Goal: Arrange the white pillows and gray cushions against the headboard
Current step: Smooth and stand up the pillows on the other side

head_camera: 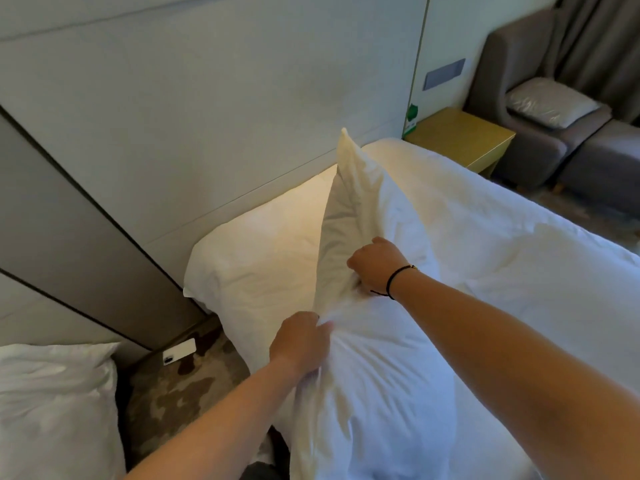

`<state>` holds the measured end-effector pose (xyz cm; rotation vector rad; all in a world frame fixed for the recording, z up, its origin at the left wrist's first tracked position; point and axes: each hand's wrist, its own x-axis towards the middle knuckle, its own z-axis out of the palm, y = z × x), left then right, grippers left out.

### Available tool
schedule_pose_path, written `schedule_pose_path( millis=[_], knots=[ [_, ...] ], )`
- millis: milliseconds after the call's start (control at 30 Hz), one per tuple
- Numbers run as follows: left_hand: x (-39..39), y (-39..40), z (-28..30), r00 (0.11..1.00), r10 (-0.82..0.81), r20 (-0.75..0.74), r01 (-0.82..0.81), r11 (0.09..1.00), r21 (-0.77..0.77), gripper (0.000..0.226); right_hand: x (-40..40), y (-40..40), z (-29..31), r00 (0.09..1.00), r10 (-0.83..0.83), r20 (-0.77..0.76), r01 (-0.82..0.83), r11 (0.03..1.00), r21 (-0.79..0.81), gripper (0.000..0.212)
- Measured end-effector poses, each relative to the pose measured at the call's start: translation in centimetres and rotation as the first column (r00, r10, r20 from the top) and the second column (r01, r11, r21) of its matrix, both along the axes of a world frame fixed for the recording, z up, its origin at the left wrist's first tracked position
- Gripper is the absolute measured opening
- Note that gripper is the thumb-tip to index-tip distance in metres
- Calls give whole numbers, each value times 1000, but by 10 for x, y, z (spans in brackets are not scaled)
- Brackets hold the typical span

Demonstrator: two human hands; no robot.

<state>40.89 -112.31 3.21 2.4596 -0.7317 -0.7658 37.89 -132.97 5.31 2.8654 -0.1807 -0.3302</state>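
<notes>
A large white pillow [377, 362] stands on edge over the bed, its far corner pointing up toward the pale headboard [194, 126]. My left hand [299, 342] pinches the pillow's near edge, and my right hand [375, 266], with a black band on the wrist, grips the same edge farther along. Beneath it, white bedding [263, 258] lies flat against the headboard; whether it is a pillow I cannot tell. One gray cushion [550, 102] rests on the armchair at the far right.
A yellow nightstand [460, 136] stands beyond the bed's far side, next to a gray armchair [526, 140] and curtain. A second white bed [55, 403] is at the lower left, across a strip of patterned carpet [180, 382] with a white phone-like object [179, 351] on it.
</notes>
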Motion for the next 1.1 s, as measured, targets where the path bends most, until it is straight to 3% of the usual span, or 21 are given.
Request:
schedule_pose_path(
  millis=[167, 267, 400, 500, 667, 800, 867, 933, 1000, 1100],
  knots=[
    [63, -24, 39, 978, -153, 139, 174, 974, -146, 45, 17, -20, 26, 949, -246, 197, 241, 969, 50, 25],
    [117, -35, 71, 934, -280, 222, 316, 937, -147, 46, 41, -24, 52, 897, -321, 305, 315, 947, 68, 26],
    [205, -36, 120, 823, -474, 313, 512, 858, -49, 48, 83, -18, 84, 839, -350, 416, 351, 933, 76, 27],
    [268, -29, 147, 757, -558, 339, 569, 819, 77, 44, 117, 1, 95, 801, -373, 468, 346, 927, 145, 22],
    [337, -9, 149, 681, -621, 389, 571, 782, 249, 35, 160, 43, 78, 803, -463, 375, 357, 878, 320, 20],
    [354, 11, 92, 715, -610, 342, 535, 792, 295, 24, 173, 70, 30, 811, -564, 154, 421, 747, 515, 17],
    [354, 24, 61, 740, -591, 321, 536, 807, 248, 20, 172, 73, 9, 823, -566, 43, 438, 681, 588, 4],
    [356, 35, 40, 726, -545, 419, 523, 834, 176, 23, 164, 67, -2, 836, -548, -23, 454, 667, 591, 22],
    [357, 40, 26, 662, -491, 566, 526, 842, 116, 29, 151, 52, -6, 846, -532, -23, 468, 722, 510, 50],
    [360, 41, 19, 612, -437, 659, 515, 853, 87, 35, 130, 21, -1, 865, -499, -44, 475, 789, 390, 84]
  ],
)
